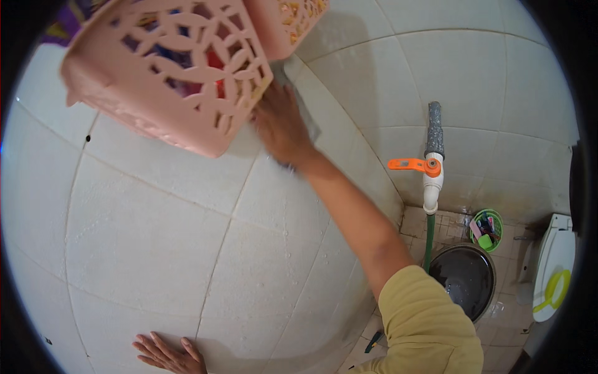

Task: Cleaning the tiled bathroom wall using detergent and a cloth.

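Observation:
My right hand (pixel 282 128) reaches up beside the lower corner of a pink plastic basket (pixel 224 70) with a leaf-pattern lattice. Its fingers are partly hidden behind the basket, and a grey item, perhaps a cloth, shows around the hand; whether the hand grips it I cannot tell. Lower down, my left hand (pixel 170 353) rests with spread fingers on the white wall tiles (pixel 154 243), holding nothing. Water drops dot the tiles between the hands.
A white pipe tap with an orange lever (pixel 411 164) stands out at the right, a green hose (pixel 430 243) below it. On the floor are a dark water tub (pixel 462 280), a green basket (pixel 499 229) and a brush-like item (pixel 373 342); a white toilet lid (pixel 546 266) is far right.

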